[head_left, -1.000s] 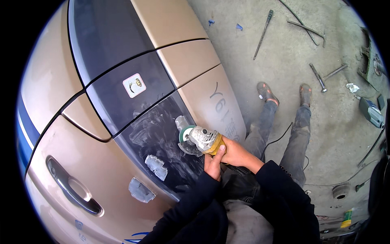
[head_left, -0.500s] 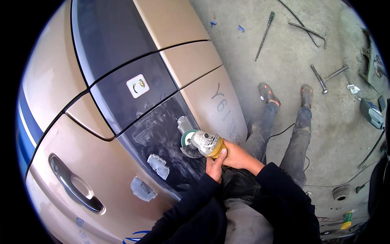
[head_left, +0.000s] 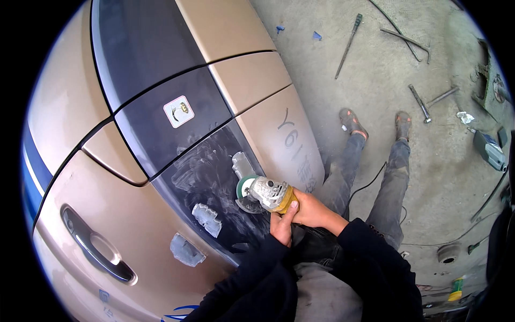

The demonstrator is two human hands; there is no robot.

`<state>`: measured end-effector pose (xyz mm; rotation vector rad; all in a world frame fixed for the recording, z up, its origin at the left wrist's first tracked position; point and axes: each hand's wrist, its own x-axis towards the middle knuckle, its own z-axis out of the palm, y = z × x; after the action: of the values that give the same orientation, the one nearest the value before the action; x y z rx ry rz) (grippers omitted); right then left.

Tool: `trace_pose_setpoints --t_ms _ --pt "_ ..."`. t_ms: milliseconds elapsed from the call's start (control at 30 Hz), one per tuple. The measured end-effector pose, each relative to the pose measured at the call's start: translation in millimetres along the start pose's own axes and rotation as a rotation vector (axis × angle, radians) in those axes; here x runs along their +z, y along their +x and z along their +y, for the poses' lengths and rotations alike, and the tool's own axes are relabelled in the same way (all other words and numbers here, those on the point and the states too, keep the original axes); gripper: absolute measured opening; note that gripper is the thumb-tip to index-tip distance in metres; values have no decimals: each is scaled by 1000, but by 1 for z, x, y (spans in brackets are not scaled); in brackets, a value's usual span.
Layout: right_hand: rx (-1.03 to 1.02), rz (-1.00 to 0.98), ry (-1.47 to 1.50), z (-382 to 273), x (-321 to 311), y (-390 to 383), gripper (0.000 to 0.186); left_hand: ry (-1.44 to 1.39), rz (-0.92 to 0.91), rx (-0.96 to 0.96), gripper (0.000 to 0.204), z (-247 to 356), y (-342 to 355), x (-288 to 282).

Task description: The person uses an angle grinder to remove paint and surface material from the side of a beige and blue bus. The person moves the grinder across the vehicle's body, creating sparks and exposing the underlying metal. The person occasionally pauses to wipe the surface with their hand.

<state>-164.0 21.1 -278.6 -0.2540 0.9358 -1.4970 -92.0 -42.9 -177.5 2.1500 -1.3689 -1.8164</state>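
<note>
Both of my hands are wrapped round the yellow body of an angle grinder (head_left: 272, 194) with a worn grey metal head. My right hand (head_left: 316, 208) grips the rear from the right; my left hand (head_left: 281, 225) closes on it from below, thumb on the yellow casing. The grinder's green-rimmed disc (head_left: 244, 187) and curved guard are at the dark side panel (head_left: 214, 166) of a vehicle, just below a grey filler patch (head_left: 244, 165). Whether the disc touches the surface I cannot tell. Pale dust smears cover this panel. Another grey patch (head_left: 207, 219) lies left of the grinder.
A third grey patch (head_left: 186, 250) is on the beige bodywork near a dark door handle (head_left: 96, 244). A white sticker (head_left: 178, 111) sits above. On the concrete floor (head_left: 316, 70) lie hammers (head_left: 419, 103), metal bars (head_left: 348, 45), a cord (head_left: 370, 182) and a grey-blue power tool (head_left: 489, 150).
The disc has shifted slightly down the panel, a little farther from the upper grey patch. The whole view has moved a touch. Both hands keep their grip.
</note>
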Motion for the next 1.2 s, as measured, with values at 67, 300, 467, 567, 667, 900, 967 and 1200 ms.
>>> trace_pose_setpoints --t_ms 67,300,467,567,667,900,967,1200 --pt "96 12 -12 -6 -4 17 66 -25 -78 33 53 14 19 4" --pt "39 -21 59 22 6 -11 70 103 -24 25 61 -13 0 -2" --pt "77 22 46 26 7 0 69 71 -36 47 59 -11 16 -6" --pt "-23 48 41 34 9 -7 68 117 -16 50 56 -17 11 -5" --pt "61 28 81 19 1 5 68 58 -59 31 56 -1 21 2" --pt "-3 38 67 35 8 -5 65 85 -26 54 58 -19 14 -4" --pt "48 57 25 29 4 5 66 32 -82 -11 61 -1 25 -1" --pt "-76 104 -16 -1 5 30 64 43 -68 93 57 22 33 -1"
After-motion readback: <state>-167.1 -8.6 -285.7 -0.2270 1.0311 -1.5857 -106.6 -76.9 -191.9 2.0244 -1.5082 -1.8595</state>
